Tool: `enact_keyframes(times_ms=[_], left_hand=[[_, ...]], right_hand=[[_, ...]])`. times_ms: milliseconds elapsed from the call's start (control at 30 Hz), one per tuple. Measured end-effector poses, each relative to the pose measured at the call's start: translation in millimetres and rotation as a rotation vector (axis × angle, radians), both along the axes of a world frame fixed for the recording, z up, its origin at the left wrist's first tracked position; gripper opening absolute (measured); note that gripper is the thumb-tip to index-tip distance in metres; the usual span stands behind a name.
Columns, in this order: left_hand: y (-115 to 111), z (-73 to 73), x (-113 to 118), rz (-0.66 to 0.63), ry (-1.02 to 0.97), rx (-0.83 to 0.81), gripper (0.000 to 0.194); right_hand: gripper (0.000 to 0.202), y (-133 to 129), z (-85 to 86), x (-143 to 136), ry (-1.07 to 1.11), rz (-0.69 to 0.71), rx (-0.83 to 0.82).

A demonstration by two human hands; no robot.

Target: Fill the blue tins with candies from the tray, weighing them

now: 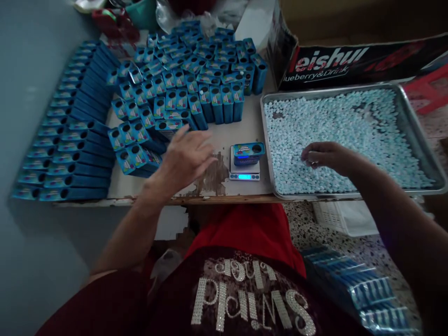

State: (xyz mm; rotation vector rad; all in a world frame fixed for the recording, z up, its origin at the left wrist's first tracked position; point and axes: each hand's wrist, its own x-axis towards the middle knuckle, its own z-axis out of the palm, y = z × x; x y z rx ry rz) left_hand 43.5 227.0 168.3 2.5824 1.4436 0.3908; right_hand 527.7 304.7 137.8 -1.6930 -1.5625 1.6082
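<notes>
A blue box [247, 154] with a round hole in its top stands on a small digital scale [244, 177] whose display glows blue. My left hand [191, 154] is a little blurred, fingers spread, over the near edge of a crowd of blue boxes [182, 100]; nothing shows in it. To the right, a metal tray [266, 140] holds a layer of pale blue candies [336, 126]. My right hand [320, 155] is over these candies with its fingers pressed together; what they hold, if anything, is too small to name.
Two columns of blue boxes [75, 135] lean by the wall at left. A cardboard box [350, 63] stands behind the tray. Beyond the boxes are a red container [117, 28] and plastic bags. More wrapped blue packs [360, 289] lie on the floor, near a white basket [332, 217].
</notes>
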Motion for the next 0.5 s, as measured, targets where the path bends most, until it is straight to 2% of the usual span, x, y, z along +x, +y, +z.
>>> enact_keyframes(times_ms=[67, 133, 167, 267, 367, 433, 500], left_hand=[[0, -6.9, 14, 0.0, 0.015, 0.023, 0.032], [-2, -8.6, 15, -0.011, 0.002, -0.003, 0.034], [-3, -8.8, 12, -0.016, -0.009, -0.026, 0.036], [-8, -12.2, -6, -0.013, -0.036, -0.077, 0.046], [-13, -23.1, -23, 0.012, -0.052, -0.105, 0.066], [-17, -31.6, -29, 0.026, -0.053, -0.11, 0.076], [-19, -37.7, -31, 0.027, -0.055, -0.113, 0.081]], right_hand=[[0.038, -6, 2.5, -10, 0.112, -0.135, -0.042], [0.043, -11, 6.2, -20, 0.165, -0.241, -0.08], [0.045, -12, 8.4, -25, 0.174, -0.25, -0.098], [0.053, -12, 13.6, -39, 0.171, -0.177, -0.104], [0.059, -7, 16.7, -51, 0.061, -0.132, -0.008], [0.055, -4, 22.4, -60, -0.036, -0.089, 0.071], [0.05, -3, 35.1, -72, -0.075, 0.003, 0.13]])
